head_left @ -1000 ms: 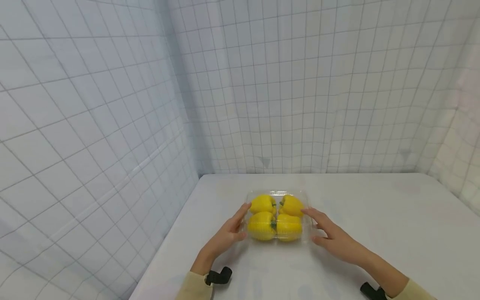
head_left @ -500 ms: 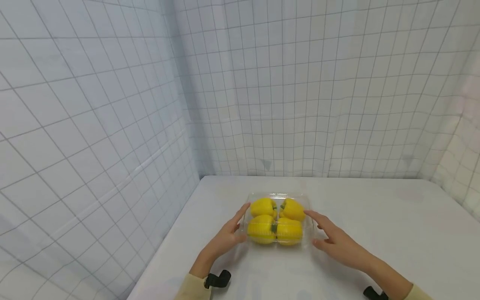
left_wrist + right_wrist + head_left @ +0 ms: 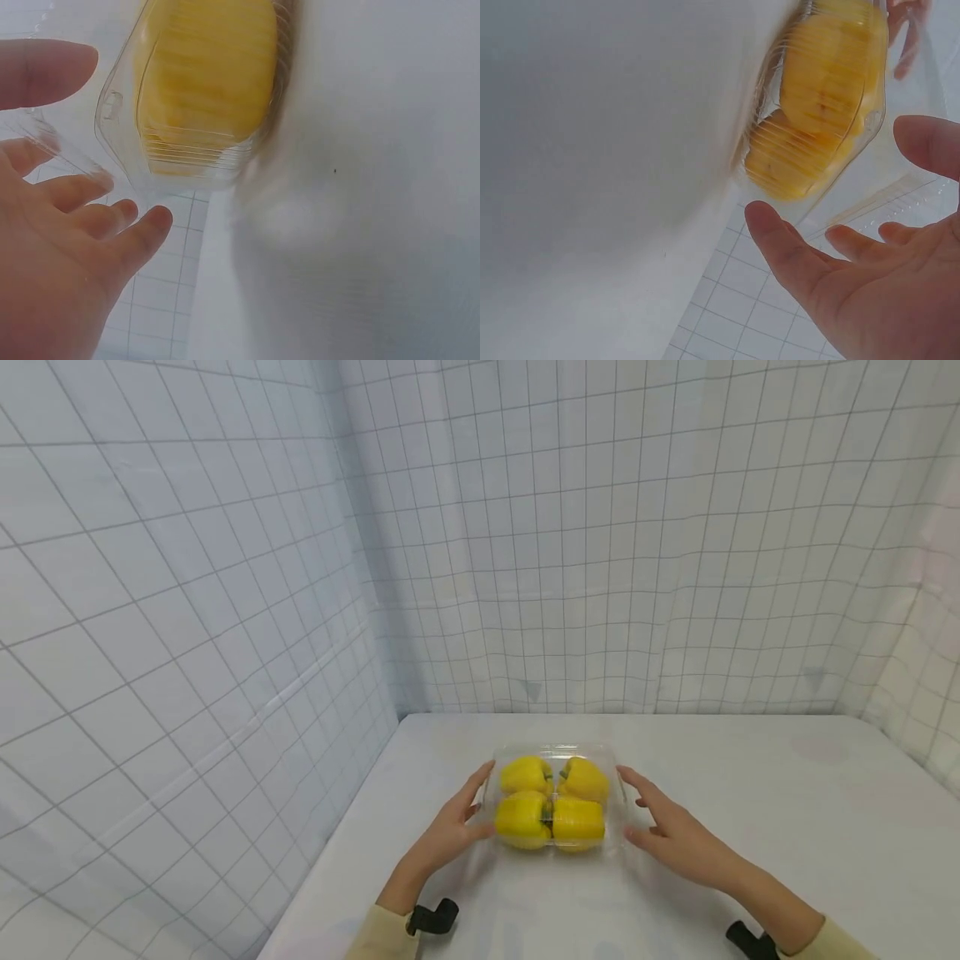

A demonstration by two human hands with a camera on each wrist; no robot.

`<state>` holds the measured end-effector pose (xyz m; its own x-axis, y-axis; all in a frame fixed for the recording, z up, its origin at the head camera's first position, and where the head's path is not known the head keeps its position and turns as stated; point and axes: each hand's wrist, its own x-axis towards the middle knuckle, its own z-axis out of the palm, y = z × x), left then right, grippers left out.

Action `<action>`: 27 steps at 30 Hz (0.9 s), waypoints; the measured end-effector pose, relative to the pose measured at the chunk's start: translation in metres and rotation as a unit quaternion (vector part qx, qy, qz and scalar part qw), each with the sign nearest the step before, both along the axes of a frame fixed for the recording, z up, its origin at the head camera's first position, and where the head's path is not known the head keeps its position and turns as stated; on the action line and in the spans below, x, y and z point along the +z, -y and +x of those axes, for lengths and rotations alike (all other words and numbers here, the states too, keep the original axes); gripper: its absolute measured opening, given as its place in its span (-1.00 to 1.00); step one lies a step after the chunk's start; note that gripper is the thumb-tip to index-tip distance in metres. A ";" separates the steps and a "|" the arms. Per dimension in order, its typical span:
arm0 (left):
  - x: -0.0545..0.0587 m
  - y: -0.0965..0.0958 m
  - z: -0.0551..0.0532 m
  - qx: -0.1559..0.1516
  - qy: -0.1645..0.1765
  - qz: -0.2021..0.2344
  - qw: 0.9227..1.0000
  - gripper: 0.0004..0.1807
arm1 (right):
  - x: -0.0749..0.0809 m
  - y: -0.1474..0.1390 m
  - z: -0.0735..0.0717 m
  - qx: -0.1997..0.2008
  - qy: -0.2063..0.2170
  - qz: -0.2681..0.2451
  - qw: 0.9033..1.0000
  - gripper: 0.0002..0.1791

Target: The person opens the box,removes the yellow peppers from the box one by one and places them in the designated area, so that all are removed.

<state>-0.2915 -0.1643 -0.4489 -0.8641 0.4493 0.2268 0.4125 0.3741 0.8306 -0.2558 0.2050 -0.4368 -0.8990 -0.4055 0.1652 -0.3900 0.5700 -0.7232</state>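
A clear plastic clamshell box [image 3: 555, 750] sits on the white table, with several yellow bell peppers [image 3: 522, 817] inside it. My left hand [image 3: 446, 835] is at the box's left side, fingers spread and thumb near the front corner. On the opposite side my right hand [image 3: 678, 843] faces it, index finger and thumb extended right by the wall. Close up in the left wrist view, the fingers [image 3: 154, 225] lie loosely beside the ribbed end of the box. The right wrist view has the thumb [image 3: 930, 142] apart from the rim. Neither hand grips anything.
The white table [image 3: 750, 785] ends at a back wall [image 3: 570, 543] of white cloth with a grid. Similar grid cloth [image 3: 187, 610] hangs along the left side. Each wrist wears a black strap mount [image 3: 433, 917].
The right index finger has slid off the box's upper right edge, outward to the right. My left fingers have drawn slightly left from the box. The box stays in place.
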 end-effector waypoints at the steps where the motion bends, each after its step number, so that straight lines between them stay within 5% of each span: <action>1: 0.000 0.000 -0.001 0.000 -0.003 0.003 1.000 0.04 | 0.001 0.000 -0.001 -0.003 0.000 0.001 1.000 -0.10; 3: 0.001 -0.001 -0.002 0.002 -0.009 0.010 1.000 0.03 | 0.002 0.000 -0.003 -0.008 -0.003 0.005 1.000 -0.10; 10: 0.031 -0.012 0.010 0.009 -0.020 0.044 0.999 -0.03 | 0.001 -0.004 -0.014 -0.014 -0.022 0.003 1.000 -0.11; 17: 0.027 -0.012 0.002 0.032 -0.010 0.048 0.998 -0.04 | -0.004 -0.004 -0.023 -0.023 -0.024 -0.001 0.999 -0.14; 27: 0.011 -0.008 -0.032 0.029 -0.004 0.094 0.995 -0.03 | -0.003 -0.003 -0.039 -0.050 -0.015 -0.008 0.999 -0.16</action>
<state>-0.3230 -0.1564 -0.4383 -0.8852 0.3472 0.3095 0.4021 0.2366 0.8845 -0.2945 0.2083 -0.4403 -0.9294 -0.3110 0.1989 -0.3536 0.5952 -0.7216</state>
